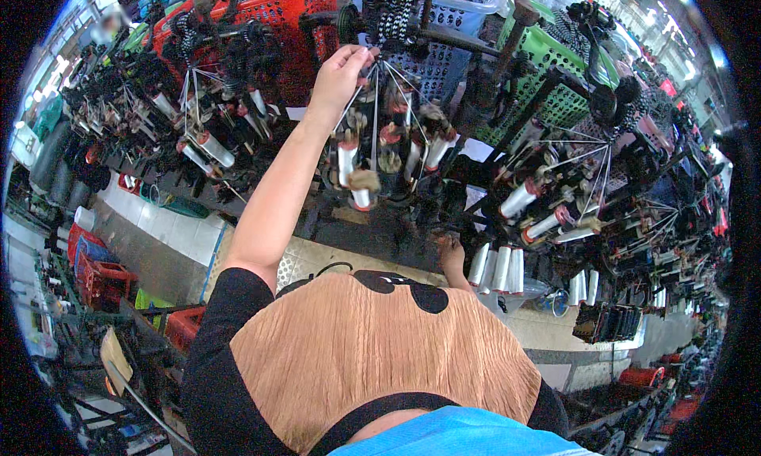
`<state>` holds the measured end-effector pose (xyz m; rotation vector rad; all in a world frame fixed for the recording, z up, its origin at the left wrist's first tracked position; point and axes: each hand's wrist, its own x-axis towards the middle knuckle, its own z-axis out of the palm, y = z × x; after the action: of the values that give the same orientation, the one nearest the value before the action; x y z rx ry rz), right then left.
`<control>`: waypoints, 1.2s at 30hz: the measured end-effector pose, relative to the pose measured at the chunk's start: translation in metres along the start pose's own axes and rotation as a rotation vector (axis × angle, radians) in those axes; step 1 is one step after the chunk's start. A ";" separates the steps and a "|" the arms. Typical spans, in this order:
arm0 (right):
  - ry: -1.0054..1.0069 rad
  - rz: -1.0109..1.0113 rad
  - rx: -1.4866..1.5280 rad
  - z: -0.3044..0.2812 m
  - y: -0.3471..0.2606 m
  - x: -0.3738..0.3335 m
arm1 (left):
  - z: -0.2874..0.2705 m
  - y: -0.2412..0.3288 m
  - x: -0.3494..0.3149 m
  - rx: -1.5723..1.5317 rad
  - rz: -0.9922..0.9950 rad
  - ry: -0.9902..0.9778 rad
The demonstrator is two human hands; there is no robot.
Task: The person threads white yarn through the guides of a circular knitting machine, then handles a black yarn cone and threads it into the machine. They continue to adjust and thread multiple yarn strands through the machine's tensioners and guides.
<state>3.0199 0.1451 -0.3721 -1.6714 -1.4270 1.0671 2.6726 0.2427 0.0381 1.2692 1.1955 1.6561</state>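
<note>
My left hand (342, 77) is raised to the top of a braiding machine, fingers bent and pressed together. They are beside the point where white threads (376, 111) run together, under a roller wound with black-and-white cord (396, 16). Whatever the fingertips pinch is too small to make out. Below the threads, white bobbins (347, 164) with reddish ends stand in a ring on the machine. My right hand (449, 248) is low at the machine's front edge, left of several white spools (498, 267). Its fingers are dark and blurred.
Behind the machine stand a red basket (297, 20), a blue basket (432, 68) and a green basket (547, 56). Similar machines with bobbins (212, 148) continue left and right. A black crate (606, 323) stands at the lower right, red crates (107, 282) at the left.
</note>
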 end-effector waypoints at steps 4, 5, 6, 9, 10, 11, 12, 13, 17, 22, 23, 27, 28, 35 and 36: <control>0.204 -0.152 -0.024 -0.009 -0.040 -0.016 | 0.006 -0.006 0.001 -0.064 0.030 0.070; 0.238 -0.135 -0.027 -0.012 -0.051 -0.021 | 0.007 -0.007 0.001 -0.076 0.074 0.067; 0.242 -0.147 -0.052 -0.015 -0.064 -0.027 | 0.008 -0.007 0.001 -0.087 0.068 0.077; 0.288 -0.224 -0.075 -0.026 -0.106 -0.038 | 0.009 -0.006 0.002 -0.127 0.082 0.085; 0.317 -0.266 -0.068 -0.029 -0.120 -0.039 | 0.009 -0.006 0.002 -0.113 0.099 0.087; 0.335 -0.248 -0.062 -0.032 -0.136 -0.040 | 0.009 -0.005 0.003 -0.101 0.108 0.088; 0.293 -0.253 0.006 -0.035 -0.152 -0.040 | 0.008 -0.005 0.003 -0.089 0.120 0.096; 0.240 -0.198 0.074 -0.039 -0.169 -0.039 | 0.008 -0.005 0.003 -0.085 0.130 0.081; 0.252 -0.451 0.176 -0.045 -0.248 -0.028 | 0.008 -0.005 0.004 -0.085 0.209 0.055; 0.101 -0.691 0.086 -0.040 -0.338 -0.005 | 0.006 0.001 -0.002 -0.035 0.228 0.066; 0.233 -0.837 -0.007 -0.031 -0.355 0.003 | 0.005 0.004 -0.004 -0.013 0.249 0.063; 0.261 -0.916 -0.353 -0.007 -0.411 0.024 | -0.002 0.019 -0.018 0.392 0.350 0.082; 0.269 -0.912 -0.360 -0.001 -0.424 0.028 | -0.004 0.022 -0.022 0.570 0.418 0.103; 0.294 -1.129 -0.490 0.025 -0.474 0.052 | 0.002 0.016 -0.042 0.855 0.893 0.222; 0.291 -1.147 -0.498 0.026 -0.477 0.054 | 0.003 0.014 -0.043 0.848 0.873 0.213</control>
<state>2.7971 0.2765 0.0337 -0.8944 -2.0868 -0.1729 2.6868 0.1998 0.0384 2.4465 1.7082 1.9565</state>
